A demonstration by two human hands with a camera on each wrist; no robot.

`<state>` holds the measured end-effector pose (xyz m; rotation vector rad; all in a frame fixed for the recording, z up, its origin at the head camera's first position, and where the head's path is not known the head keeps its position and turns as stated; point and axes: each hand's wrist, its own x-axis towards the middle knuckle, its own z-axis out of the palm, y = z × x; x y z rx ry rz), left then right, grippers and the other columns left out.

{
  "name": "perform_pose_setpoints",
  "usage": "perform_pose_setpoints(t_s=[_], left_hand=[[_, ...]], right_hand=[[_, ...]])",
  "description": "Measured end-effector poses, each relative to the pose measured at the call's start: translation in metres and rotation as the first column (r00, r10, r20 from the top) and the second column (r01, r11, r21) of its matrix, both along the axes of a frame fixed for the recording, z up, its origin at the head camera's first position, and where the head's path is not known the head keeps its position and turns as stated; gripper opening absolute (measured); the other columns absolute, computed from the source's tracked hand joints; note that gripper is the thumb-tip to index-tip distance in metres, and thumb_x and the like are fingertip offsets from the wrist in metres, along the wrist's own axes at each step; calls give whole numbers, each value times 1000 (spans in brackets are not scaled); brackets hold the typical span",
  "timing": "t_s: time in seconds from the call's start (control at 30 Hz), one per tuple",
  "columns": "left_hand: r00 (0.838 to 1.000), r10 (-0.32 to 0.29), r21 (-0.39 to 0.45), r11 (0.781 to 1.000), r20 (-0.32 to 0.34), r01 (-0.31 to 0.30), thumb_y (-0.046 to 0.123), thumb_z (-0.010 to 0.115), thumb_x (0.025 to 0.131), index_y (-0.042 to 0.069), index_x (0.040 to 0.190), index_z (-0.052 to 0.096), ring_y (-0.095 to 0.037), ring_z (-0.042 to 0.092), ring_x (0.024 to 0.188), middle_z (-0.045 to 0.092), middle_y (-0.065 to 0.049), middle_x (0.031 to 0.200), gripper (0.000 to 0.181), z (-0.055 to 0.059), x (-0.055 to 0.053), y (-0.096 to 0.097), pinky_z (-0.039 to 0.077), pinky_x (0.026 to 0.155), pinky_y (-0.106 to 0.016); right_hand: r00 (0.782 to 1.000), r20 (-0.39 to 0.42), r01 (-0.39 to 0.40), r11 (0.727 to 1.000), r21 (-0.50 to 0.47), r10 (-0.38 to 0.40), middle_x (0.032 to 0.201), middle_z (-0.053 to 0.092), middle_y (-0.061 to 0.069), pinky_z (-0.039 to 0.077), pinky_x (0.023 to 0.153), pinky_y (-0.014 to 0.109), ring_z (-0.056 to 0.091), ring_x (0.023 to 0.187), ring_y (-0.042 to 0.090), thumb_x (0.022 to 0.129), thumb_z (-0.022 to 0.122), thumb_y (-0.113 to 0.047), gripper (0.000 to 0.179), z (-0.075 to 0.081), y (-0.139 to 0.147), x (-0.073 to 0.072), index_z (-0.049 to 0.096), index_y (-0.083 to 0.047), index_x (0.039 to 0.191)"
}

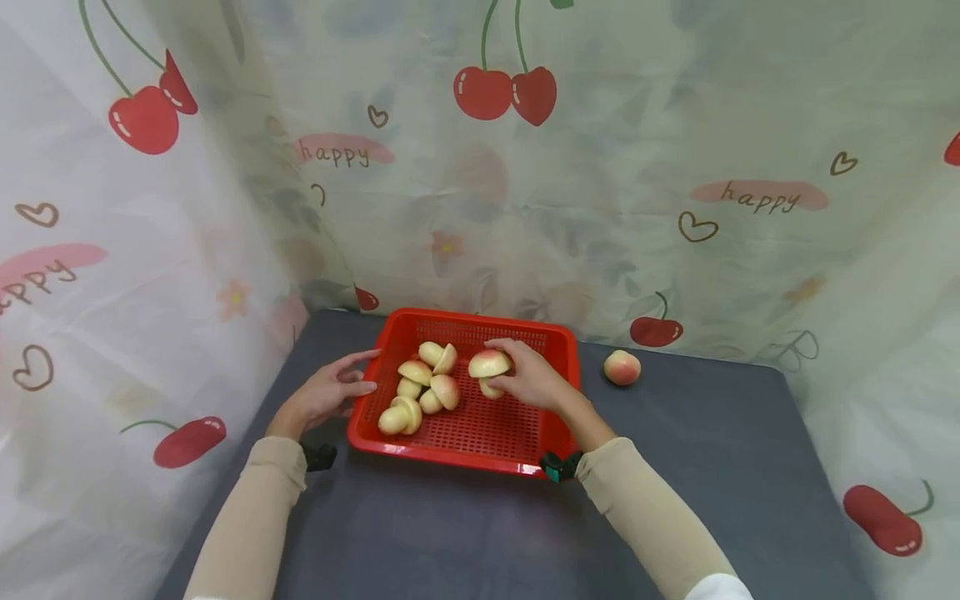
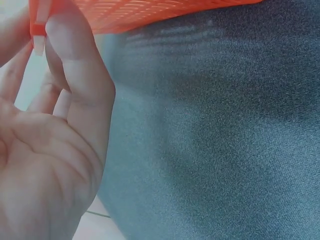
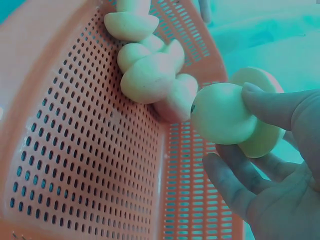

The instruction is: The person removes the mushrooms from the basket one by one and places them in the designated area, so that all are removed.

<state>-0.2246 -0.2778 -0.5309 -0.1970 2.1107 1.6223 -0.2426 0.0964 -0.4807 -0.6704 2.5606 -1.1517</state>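
Note:
A red plastic basket (image 1: 480, 454) with slotted walls stands on the dark table. My left hand (image 1: 324, 398) pinches its left rim between thumb and fingers; the left wrist view shows the rim (image 2: 40, 22) between them. Over the basket's middle, my right hand (image 1: 534, 379) holds a mushroom (image 1: 489, 364) with a pinkish cap and cream stem, thumb on one side and fingers on the other. In the right wrist view this mushroom (image 3: 222, 114) has its rounded stem end facing the camera. Several similar mushrooms (image 1: 442, 390) lie together in the basket's left part.
A round pink-and-cream piece (image 1: 622, 367) lies on the grey-black tabletop (image 1: 690, 467) right of the basket. Pale curtains (image 1: 585, 208) with cherry prints hang behind the table and along both sides.

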Motion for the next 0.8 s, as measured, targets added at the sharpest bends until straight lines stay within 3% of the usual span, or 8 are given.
perform_pose_setpoints(t_s=[0.2,0.47,0.57,0.7,0.8], left_hand=[[999,3,-63,998,-52,-6,25,72,96,32,155,41,-28,69,109,47,-16,148,67,1,3,2,63,85,-43],[995,5,-71,997,-97,-12,22,73,95,27,156,43,-30,70,115,40,-14,160,68,-2,4,5,59,96,-49],[986,-21,-136,991,-163,-1,22,74,94,25,156,43,-29,71,112,35,-7,165,69,-2,5,5,58,97,-48],[958,-75,-233,972,-275,9,23,74,94,20,154,46,-30,69,112,32,-1,167,67,0,5,6,59,95,-46],[946,-91,-248,969,-310,12,21,74,94,17,152,49,-31,69,112,34,0,166,64,1,4,6,60,94,-46]], right_hand=[[999,-39,2,1000,2,-2,145,53,16,47,108,49,55,129,32,93,76,-17,63,5,8,9,48,-7,149],[999,-52,14,1000,-13,-15,147,51,17,53,102,49,56,126,32,93,75,-15,63,12,18,19,48,-7,149],[999,-34,16,1000,-12,-17,146,51,16,54,100,47,56,124,31,93,75,-15,63,15,21,22,47,-7,149],[999,-35,25,1000,-2,-25,144,52,15,51,102,47,55,123,29,94,74,-16,63,16,25,25,46,-8,150],[999,-37,31,999,-26,-32,144,52,15,52,101,47,55,123,29,94,74,-14,63,15,29,25,46,-7,150]])
